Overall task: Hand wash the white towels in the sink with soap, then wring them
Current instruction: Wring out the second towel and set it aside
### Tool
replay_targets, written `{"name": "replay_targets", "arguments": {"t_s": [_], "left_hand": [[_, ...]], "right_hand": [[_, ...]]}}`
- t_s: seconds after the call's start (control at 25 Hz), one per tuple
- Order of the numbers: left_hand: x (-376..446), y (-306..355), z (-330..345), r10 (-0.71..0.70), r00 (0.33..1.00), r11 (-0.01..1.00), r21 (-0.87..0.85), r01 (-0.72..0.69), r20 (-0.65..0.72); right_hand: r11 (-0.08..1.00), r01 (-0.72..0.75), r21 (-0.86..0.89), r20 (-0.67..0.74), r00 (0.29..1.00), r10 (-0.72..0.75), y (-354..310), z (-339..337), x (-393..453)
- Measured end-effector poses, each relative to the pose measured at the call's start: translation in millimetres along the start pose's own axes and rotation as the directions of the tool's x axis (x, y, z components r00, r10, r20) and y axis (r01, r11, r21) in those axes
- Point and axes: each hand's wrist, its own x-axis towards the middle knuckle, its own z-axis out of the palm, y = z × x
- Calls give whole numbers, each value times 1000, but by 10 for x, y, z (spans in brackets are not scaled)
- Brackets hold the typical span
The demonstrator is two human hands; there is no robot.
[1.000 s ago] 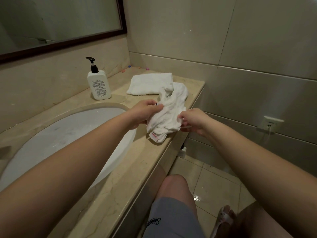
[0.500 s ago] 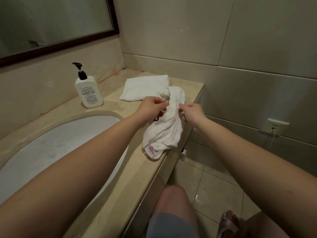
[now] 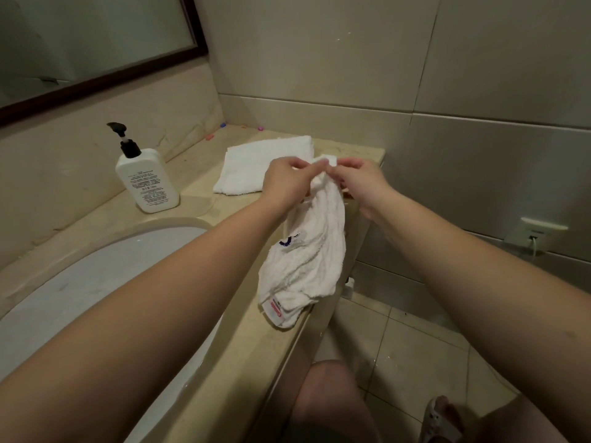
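At 9 o'clock the sink lies open, crossed only by the left forearm. The bottle stands at 10 o'clock on the surface; a folded towel fills 12 o'clock, walls close behind.

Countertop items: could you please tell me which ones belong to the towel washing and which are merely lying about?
Belonging to the job:
- crumpled towel, pinched at its top by left hand and right hand
- folded towel
- soap bottle
- sink

Lying about:
- small coloured bits by the wall
- wall socket
- mirror
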Motion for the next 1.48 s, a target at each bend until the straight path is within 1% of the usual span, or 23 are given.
{"name": "replay_targets", "arguments": {"t_s": [0.04,0.08,0.12,0.2,0.32,0.36,0.4,0.44,0.48,0.56,0.64,0.68,0.72,0.8,0.88,0.96,1.0,1.08,1.16,1.28,1.36,1.4,1.48], "left_hand": [[47,24,-19,18,999,997,-79,-22,-50],[90,61,-52,16,998,990,-140,-24,-54],[131,96,-86,-1,1000,983,-182,-4,-24],[205,111,-163,-53,998,981,-187,58,30],[256,41,-279,-111,994,985,-127,113,26],[269,4,-311,-137,990,983,-122,140,38],[278,-33,-339,-175,983,974,-139,182,61],[288,-72,-358,-224,971,957,-167,236,89],[296,-99,-369,-269,956,937,-197,287,113],[312,-132,-366,-308,941,916,-223,334,143],[314,-134,-350,-276,947,933,-192,305,164],[313,-124,-351,-240,955,952,-150,266,173],[298,-107,-357,-193,965,973,-93,212,179],[290,-91,-396,-91,986,995,43,85,140],[348,-101,-492,0,996,978,206,-18,88],[374,-83,-605,18,996,932,359,-50,92],[375,-69,-651,1,995,924,379,-38,99],[345,-13,-697,-36,994,954,300,4,103],[291,43,-715,-35,991,982,187,10,130],[188,70,-781,-22,964,971,234,-42,265],[111,58,-825,2,952,980,189,-63,306],[88,32,-836,27,951,983,163,-81,309],[40,-41,-840,49,944,978,177,-113,328]], "right_hand": [[996,85,-30,3,996,-85,-48,38,-13],[986,157,-60,40,987,-155,-107,78,-55],[975,205,-85,93,976,-197,-150,117,-98],[970,214,-118,193,963,-189,-187,168,-146],[986,138,-92,330,939,-100,-157,160,-162],[992,115,-57,331,939,-90,-139,148,-141],[996,93,-12,301,950,-85,-138,139,-123],[997,76,21,246,966,-78,-135,135,-95],[997,80,11,185,979,-81,-122,130,-50],[974,147,-172,111,985,-129,-83,98,67],[916,189,-354,131,980,-151,-69,62,122],[903,198,-381,160,976,-147,-68,51,128],[902,207,-378,190,971,-143,-69,56,121],[910,223,-351,224,963,-150,-72,92,114],[925,251,-286,240,953,-184,-64,151,124],[936,258,-239,233,951,-203,-93,228,136],[930,264,-255,238,950,-204,-138,268,126],[917,285,-278,263,941,-213,-252,355,88],[946,261,-193,276,939,-203,-375,417,48],[972,227,-56,333,922,-196,-506,427,-27],[968,251,-22,366,903,-226,-517,420,-47],[962,271,-27,375,895,-242,-510,421,-58],[940,324,-111,352,897,-268,-482,432,-69]]}}
